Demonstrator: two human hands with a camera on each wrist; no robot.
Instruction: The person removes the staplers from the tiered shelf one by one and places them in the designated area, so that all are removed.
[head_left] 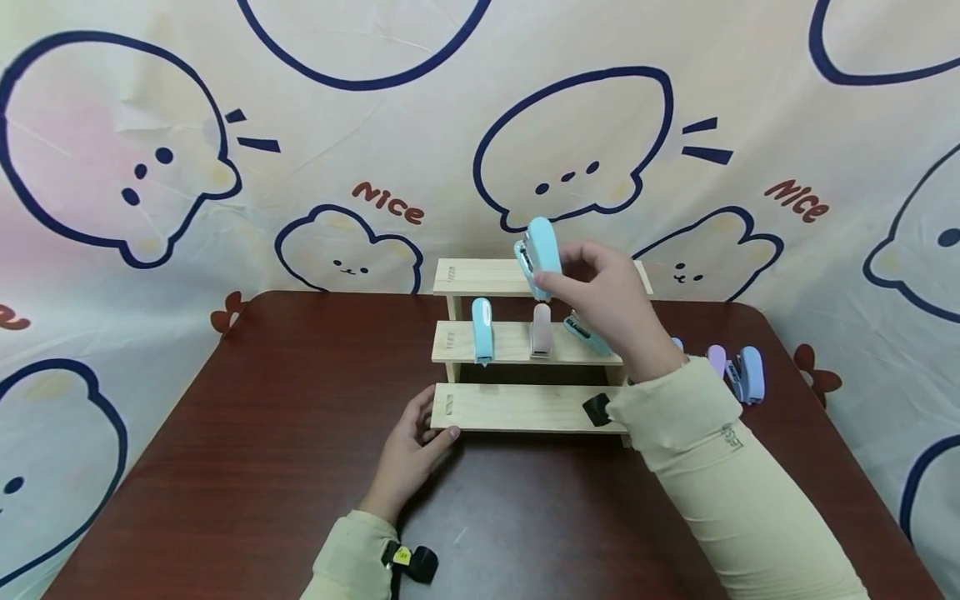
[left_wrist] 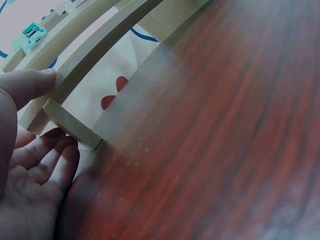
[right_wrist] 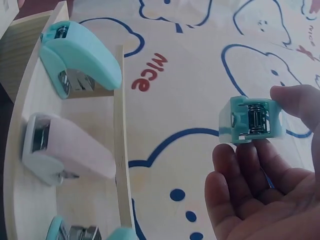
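My right hand (head_left: 615,304) pinches a light blue stapler (head_left: 542,250) between thumb and fingers, raised at the top tier of a three-tier wooden rack (head_left: 517,408). In the right wrist view the stapler's end (right_wrist: 252,119) faces the camera. My left hand (head_left: 408,454) grips the left end of the rack's lowest tier, thumb (left_wrist: 35,82) on top and fingers below. On the middle tier stand a blue stapler (head_left: 483,329) at left, a pale pinkish stapler (head_left: 541,333) in the centre and a teal stapler (head_left: 587,335) at right, partly behind my right hand.
On the table right of the rack are a purple stapler (head_left: 717,360) and a blue stapler (head_left: 748,377); a further bluish piece (head_left: 678,343) shows behind my sleeve. The dark wooden table (head_left: 300,417) meets a cartoon-printed cloth (head_left: 450,167) at its back.
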